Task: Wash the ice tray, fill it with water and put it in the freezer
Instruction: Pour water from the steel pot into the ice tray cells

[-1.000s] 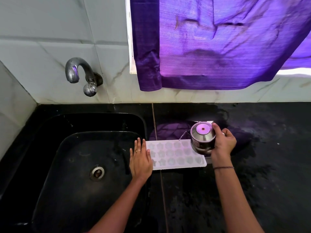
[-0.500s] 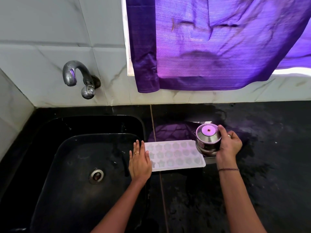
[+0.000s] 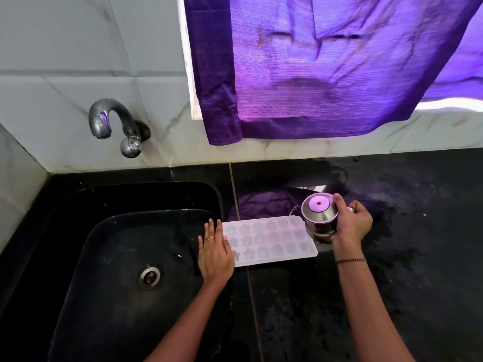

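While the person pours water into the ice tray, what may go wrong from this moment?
1. The steel cup in the right hand pours at the far right corner of the ice tray; water may spill onto the counter.
2. The left hand only lies flat at the tray's end near the sink, so the tray may slide.

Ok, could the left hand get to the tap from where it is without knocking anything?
Probably yes. The left hand lies flat at the ice tray's left end by the sink rim, holding nothing. Only open basin lies between it and the tap on the wall. It would have to let go of the tray.
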Action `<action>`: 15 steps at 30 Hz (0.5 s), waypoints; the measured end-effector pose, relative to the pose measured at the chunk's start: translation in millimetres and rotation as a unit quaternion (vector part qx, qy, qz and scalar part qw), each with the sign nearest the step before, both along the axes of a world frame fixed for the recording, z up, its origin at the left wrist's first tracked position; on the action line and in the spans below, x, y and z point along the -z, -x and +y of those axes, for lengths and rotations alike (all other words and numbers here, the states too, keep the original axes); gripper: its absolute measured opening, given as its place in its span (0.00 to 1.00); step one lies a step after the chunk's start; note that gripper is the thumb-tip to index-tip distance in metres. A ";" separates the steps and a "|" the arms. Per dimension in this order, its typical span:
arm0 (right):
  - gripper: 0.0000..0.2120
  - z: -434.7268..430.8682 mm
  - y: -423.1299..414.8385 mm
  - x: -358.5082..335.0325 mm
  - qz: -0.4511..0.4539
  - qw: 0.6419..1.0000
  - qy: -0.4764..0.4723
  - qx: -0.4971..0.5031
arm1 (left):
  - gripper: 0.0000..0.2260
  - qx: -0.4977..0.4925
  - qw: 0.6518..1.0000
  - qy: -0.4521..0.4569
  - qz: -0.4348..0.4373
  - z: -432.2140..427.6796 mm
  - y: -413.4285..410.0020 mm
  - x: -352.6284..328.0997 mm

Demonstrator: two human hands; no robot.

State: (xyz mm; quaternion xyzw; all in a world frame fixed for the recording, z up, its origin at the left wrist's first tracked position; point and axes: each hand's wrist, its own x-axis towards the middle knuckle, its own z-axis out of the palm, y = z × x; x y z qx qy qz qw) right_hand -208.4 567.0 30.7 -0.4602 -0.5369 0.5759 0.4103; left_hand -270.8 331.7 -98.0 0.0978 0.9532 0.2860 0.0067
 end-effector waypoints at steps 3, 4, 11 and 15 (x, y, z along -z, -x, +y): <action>0.23 0.9 -1.1 0.2 -0.014 1.000 -0.015 0.000 | 0.27 -0.001 1.000 0.008 0.002 0.0 0.0 2.0; 0.23 1.5 -1.7 0.7 -0.018 1.000 -0.018 0.000 | 0.28 -0.002 1.000 0.010 0.006 -0.2 0.0 3.0; 0.23 2.5 -2.2 2.3 -0.029 0.999 -0.020 0.006 | 0.30 0.001 1.000 0.012 0.007 -0.6 0.9 4.6; 0.23 4.5 -2.2 2.5 -0.032 0.999 -0.020 0.011 | 0.33 0.003 1.000 0.011 0.013 -0.4 0.4 4.3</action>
